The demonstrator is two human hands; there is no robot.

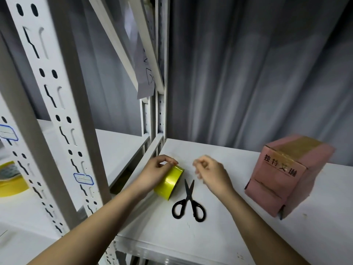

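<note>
While the left hand (152,175) grips the yellow tape roll (169,185) mid-frame, the right hand (212,174) curls, its grip unclear; the scissors (188,202) lie untouched, so cutting remains.

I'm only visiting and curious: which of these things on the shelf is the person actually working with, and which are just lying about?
In use:
yellow tape roll, gripped by the left hand
right hand, blurred, fingers curled just beside the roll

Lying about:
black scissors, untouched
pink box
second tape roll at far left
paper sheet hanging above
</note>
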